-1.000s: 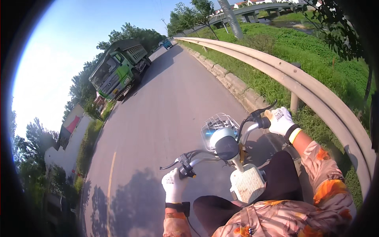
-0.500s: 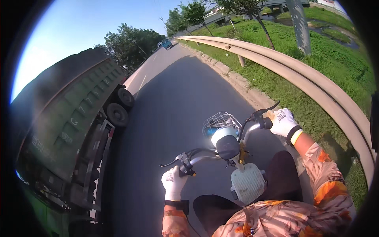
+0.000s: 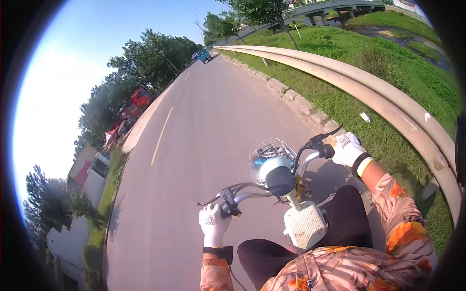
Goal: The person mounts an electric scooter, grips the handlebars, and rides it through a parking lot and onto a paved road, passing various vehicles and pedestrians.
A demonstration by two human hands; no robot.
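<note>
I sit astride a small electric scooter [image 3: 306, 224] on a paved road. My left hand [image 3: 214, 224], in a white glove, is closed round the left handlebar grip; a dark brake lever [image 3: 209, 200] sticks out beyond it. On the other side my right hand [image 3: 346, 150], gloved too, wraps the right handlebar grip, below the right brake lever [image 3: 331, 134]. Between the bars are a white headlight housing with a dark cover [image 3: 280, 181] and a wire basket [image 3: 273, 150] holding something blue. Both grips are mostly hidden by my fingers.
A metal guardrail [image 3: 349, 72] and a broken stone kerb [image 3: 286, 92] run along the right, with grass and a stream beyond. Ahead on the road is a blue vehicle [image 3: 204, 56]. A red truck [image 3: 141, 98], trees and pale buildings [image 3: 71, 245] line the left side.
The large green truck that was close on my left is gone from view, and its shadow has left the road. The guardrail and trees have shifted; both hands stay on the handlebar.
</note>
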